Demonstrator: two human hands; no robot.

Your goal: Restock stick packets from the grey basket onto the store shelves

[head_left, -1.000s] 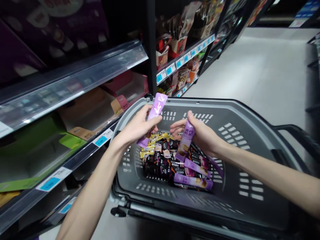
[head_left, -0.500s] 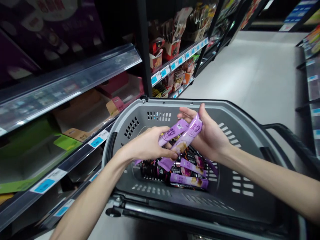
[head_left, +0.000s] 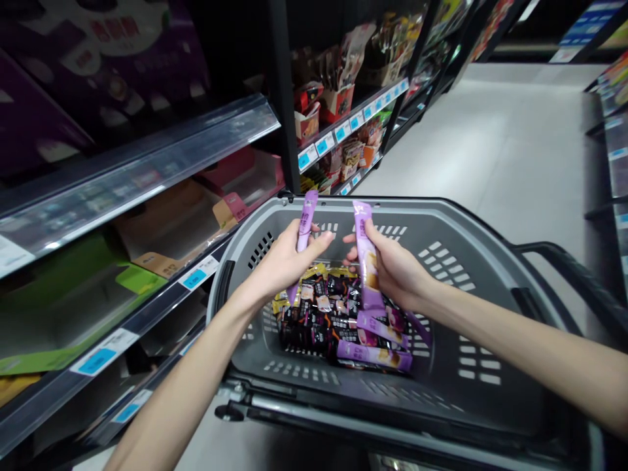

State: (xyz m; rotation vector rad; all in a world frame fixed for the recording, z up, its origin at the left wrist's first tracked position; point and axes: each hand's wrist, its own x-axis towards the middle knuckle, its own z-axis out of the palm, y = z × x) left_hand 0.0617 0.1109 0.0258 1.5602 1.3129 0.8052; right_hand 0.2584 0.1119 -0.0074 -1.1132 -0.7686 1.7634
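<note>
My left hand [head_left: 289, 257] grips a slim purple snack packet [head_left: 307, 219], its top end pointing up between thumb and fingers. In my right hand [head_left: 392, 261] is another purple snack packet [head_left: 366, 258], held upright with a pale biscuit picture on its lower half. Both hands are over a grey shopping basket [head_left: 446, 386], apart from each other. Below them lie several black packets [head_left: 314, 320], a few yellow ones [head_left: 316, 269] behind, and two purple packets [head_left: 375, 355] at the near side. My left hand's fingers are partly hidden behind its packet.
To the left, shelves [head_left: 122, 190] with price tags carry open cardboard boxes, one green [head_left: 73, 294]. Bagged snacks [head_left: 338, 98] fill the shelf ahead. A pale-floored aisle [head_left: 515, 137] runs forward, with another shelf [head_left: 613, 144] on the right.
My hands have moved apart, left hand to the left. The two purple packets, crossed together before, are now separate, one in each hand and more upright. The yellow packets below have come into view.
</note>
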